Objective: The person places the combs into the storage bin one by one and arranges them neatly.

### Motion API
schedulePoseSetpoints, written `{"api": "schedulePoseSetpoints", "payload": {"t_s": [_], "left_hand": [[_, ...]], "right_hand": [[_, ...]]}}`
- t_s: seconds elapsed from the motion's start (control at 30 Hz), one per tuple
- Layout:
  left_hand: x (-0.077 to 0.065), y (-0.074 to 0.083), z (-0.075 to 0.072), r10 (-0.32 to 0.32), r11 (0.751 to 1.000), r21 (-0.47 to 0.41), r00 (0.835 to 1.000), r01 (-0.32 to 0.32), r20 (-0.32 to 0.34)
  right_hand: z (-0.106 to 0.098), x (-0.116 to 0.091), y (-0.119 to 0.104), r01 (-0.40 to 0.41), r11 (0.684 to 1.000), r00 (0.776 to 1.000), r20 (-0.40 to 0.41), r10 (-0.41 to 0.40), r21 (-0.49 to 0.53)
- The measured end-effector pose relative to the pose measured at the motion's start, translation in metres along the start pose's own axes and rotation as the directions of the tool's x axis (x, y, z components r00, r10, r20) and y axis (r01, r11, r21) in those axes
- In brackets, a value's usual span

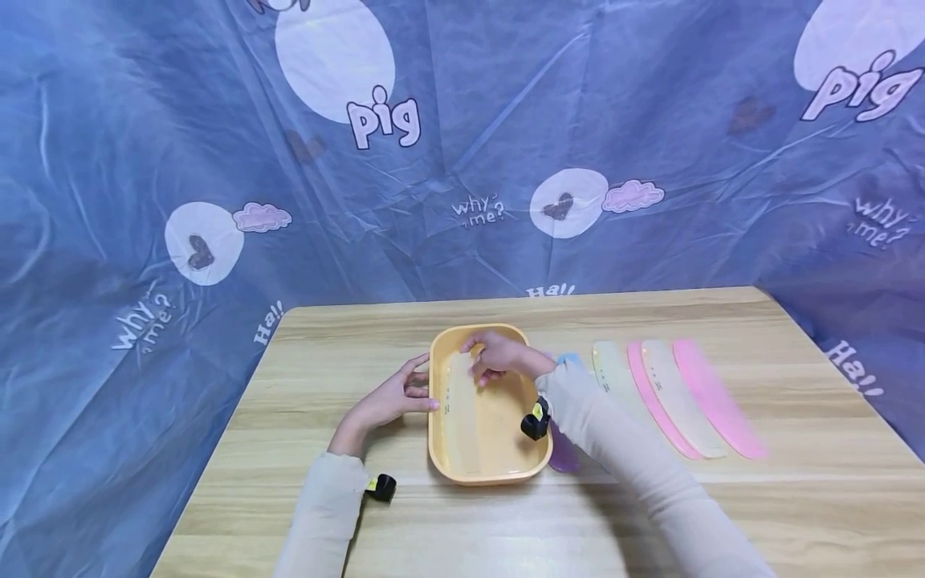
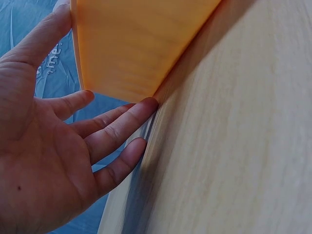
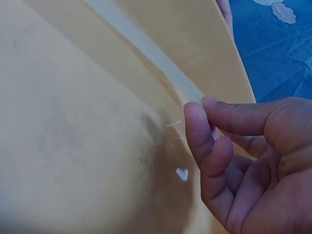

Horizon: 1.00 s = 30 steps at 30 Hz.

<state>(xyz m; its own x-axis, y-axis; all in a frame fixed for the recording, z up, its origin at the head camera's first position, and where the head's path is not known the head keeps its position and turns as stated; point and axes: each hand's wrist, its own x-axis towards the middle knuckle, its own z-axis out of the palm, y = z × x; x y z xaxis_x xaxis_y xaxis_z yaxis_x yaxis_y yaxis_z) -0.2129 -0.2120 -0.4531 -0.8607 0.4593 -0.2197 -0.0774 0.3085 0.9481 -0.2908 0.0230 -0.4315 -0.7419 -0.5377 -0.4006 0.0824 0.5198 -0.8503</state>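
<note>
From the head view, a yellow-orange tub with round corners (image 1: 506,425) sits on the light wooden counter (image 1: 231,490), between the two hands. The left hand (image 1: 386,399) is on the tub's left side, with its fingers spread and loose. I think it is there to stop the tub from sliding. The right hand (image 1: 502,355) is over the tub. It pinches the far end of a long, thin, pale cream strip (image 1: 461,421) lying inside, maybe because an end is easy to hold. To the right of the right hand, four curved strips, pale and pink (image 1: 719,397), lie side by side, perhaps so each is easy to reach. A purple strip (image 1: 564,459) peeks out beside the tub, near the right sleeve.

From the left wrist view, the thumb touches the tub's rim. The other fingers lean near its wall, not wrapped around it.

From the right wrist view, the thumb and pointer finger close on the strip's tip, and the other fingers curl in. The strip runs away from them.
</note>
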Motion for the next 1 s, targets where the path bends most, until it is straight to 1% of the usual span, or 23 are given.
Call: {"api": "schedulePoseSetpoints", "payload": {"t_s": [0.3, 0.43, 0.53, 0.8, 1.0], "left_hand": [[0.001, 0.002, 0.003, 0.003, 1.000, -0.012, 1.000, -0.003, 0.008], [0.001, 0.001, 0.002, 0.001, 1.000, 0.000, 1.000, -0.001, 0.008], [0.001, 0.002, 0.002, 0.004, 1.000, 0.006, 1.000, -0.004, 0.004], [0.001, 0.001, 0.001, 0.010, 1.000, 0.009, 1.000, -0.010, 0.007], [0.000, -0.002, 0.000, 0.004, 1.000, 0.008, 1.000, -0.004, 0.002]], "right_hand": [[0.001, 0.000, 0.004, 0.015, 1.000, 1.000, -0.021, -0.015, -0.013], [0.000, -0.002, 0.002, 0.037, 0.999, 0.999, -0.018, -0.037, -0.006], [-0.003, -0.005, -0.002, 0.051, 0.999, 0.999, -0.012, -0.050, 0.020], [-0.017, -0.017, -0.013, 0.073, 0.996, 0.997, -0.011, -0.073, 0.045], [-0.037, -0.028, -0.015, 0.097, 0.994, 0.995, -0.009, -0.096, 0.051]]}}
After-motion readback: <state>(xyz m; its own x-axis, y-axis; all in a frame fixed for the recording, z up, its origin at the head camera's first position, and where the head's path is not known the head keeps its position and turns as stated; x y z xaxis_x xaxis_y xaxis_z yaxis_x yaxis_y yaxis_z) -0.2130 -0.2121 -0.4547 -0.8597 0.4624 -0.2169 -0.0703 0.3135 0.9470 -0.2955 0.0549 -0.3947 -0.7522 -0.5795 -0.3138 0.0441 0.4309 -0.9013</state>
